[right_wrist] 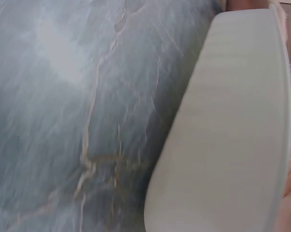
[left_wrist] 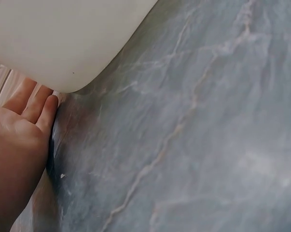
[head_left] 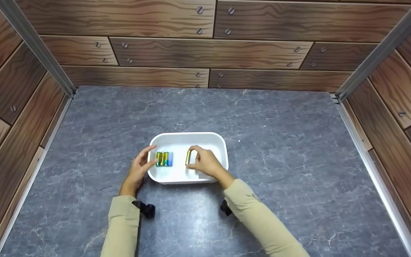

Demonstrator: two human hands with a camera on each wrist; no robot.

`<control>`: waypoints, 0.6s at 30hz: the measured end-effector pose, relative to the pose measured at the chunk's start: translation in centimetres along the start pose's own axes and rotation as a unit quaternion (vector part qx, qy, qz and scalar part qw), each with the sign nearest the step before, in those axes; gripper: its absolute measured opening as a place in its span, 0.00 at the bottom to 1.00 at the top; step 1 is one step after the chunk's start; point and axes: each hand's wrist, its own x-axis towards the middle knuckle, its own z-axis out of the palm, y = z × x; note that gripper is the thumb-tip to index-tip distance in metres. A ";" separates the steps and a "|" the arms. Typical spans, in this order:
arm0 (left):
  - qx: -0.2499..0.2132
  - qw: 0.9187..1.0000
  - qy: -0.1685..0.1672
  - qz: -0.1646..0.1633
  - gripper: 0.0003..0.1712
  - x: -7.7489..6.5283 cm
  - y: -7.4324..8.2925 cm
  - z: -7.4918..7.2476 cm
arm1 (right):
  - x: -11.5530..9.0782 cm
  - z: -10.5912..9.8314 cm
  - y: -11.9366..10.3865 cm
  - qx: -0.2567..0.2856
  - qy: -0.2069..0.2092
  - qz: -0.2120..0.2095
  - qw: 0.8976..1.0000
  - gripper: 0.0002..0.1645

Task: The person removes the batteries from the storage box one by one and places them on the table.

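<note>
Beige sleeves (head_left: 121, 228) are extending from the near edge, with black fittings (head_left: 149, 210) showing beside the cuffs. Beyond them, a white tray (head_left: 191, 134) is standing on a grey veined tabletop (head_left: 280, 153). The left hand (head_left: 139, 167) is flanking the tray's left side, its thumb and forefinger spreading apart over the rim; whether the thumb is touching anything inside, the inspector cannot tell. The right hand (head_left: 205, 162) is reaching over the tray's near right part and pinching a gold battery (head_left: 187, 157) lengthwise between thumb and fingertip. Whether this battery is resting on the tray floor cannot be determined. To its left, green-and-gold batteries (head_left: 162, 159) and one blue battery (head_left: 170, 160) are lying side by side inside the tray, the blue one closing the row at right. Wood-patterned panels (head_left: 162, 51) are enclosing the far, left and right sides, with metal posts (head_left: 37, 46) rising at the far corners.
</note>
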 end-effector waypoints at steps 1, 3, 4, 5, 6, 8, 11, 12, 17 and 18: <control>-0.001 1.000 0.002 0.001 0.31 0.0 0.0 0.0 | -0.2 -0.3 0.1 0.001 0.004 -0.004 1.000 0.31; 0.001 1.000 0.004 0.004 0.31 0.0 -0.1 0.1 | -0.7 -0.8 0.3 0.001 0.011 -0.014 1.000 0.31; 0.001 1.000 0.006 0.005 0.31 0.0 -0.1 0.1 | -0.9 -1.1 0.4 -0.001 0.014 -0.018 1.000 0.31; 0.002 1.000 0.008 0.005 0.31 0.0 -0.1 0.2 | -1.1 -1.3 0.5 -0.002 0.017 -0.024 1.000 0.31; 0.001 1.000 0.009 0.006 0.31 0.0 -0.1 0.2 | -1.3 -1.6 0.6 -0.002 0.019 -0.028 0.999 0.31; 0.005 1.000 0.007 0.007 0.31 0.0 0.0 0.4 | -1.8 -2.1 0.8 -0.003 0.025 -0.036 0.999 0.31; 0.011 1.000 0.007 0.004 0.31 0.1 0.0 1.0 | -2.5 -2.9 1.2 -0.001 0.032 -0.045 0.998 0.32; 0.013 1.000 0.007 0.005 0.30 0.1 0.1 1.2 | -2.7 -3.2 1.3 -0.001 0.034 -0.046 0.998 0.32; 0.009 1.000 0.003 0.010 0.30 0.5 0.0 2.4 | -3.7 -4.5 2.3 -0.003 0.048 -0.052 0.997 0.32; 0.007 1.000 0.001 0.011 0.30 0.5 0.0 2.7 | -3.9 -4.7 2.5 -0.003 0.051 -0.054 0.997 0.32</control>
